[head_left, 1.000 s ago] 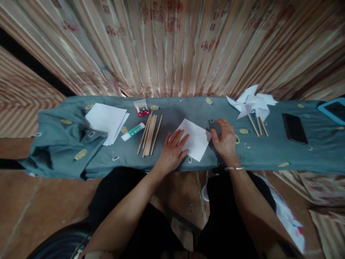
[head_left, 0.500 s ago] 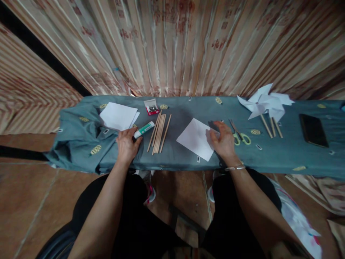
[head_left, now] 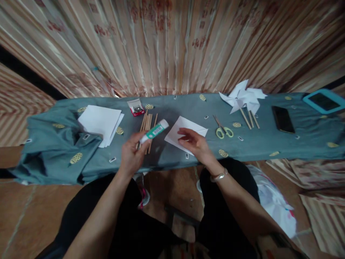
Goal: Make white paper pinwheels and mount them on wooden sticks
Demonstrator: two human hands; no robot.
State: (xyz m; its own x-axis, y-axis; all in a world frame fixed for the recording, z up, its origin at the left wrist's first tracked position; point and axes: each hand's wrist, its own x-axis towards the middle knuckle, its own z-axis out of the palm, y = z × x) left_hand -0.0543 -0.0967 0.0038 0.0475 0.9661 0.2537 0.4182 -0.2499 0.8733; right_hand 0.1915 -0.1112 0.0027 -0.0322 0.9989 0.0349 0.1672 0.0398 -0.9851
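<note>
My left hand [head_left: 133, 151] grips a white and green glue stick [head_left: 155, 132] by its near end, raised over the table. Beneath it lie several wooden sticks [head_left: 147, 124], partly covered by the hand and the glue stick. My right hand [head_left: 195, 144] hovers with parted fingers above a square of white paper [head_left: 175, 131], hiding part of it; nothing is in its grasp. The paper lies cornerwise and shows a line near its right corner. To the right of that hand are scissors [head_left: 223, 130] with light green handles, blades slightly apart.
A stack of white paper [head_left: 99, 120] and an open red box of small metal pins [head_left: 137, 108] lie at the left. White paper pinwheels [head_left: 242, 97] on sticks, a dark phone [head_left: 283, 119] and a blue-framed tablet [head_left: 325, 101] lie on the right of the cloth-covered table [head_left: 258, 140].
My left hand has lifted the glue stick off the table and brought it rightward over the sticks. My right hand has moved in over the paper. The view has shifted right.
</note>
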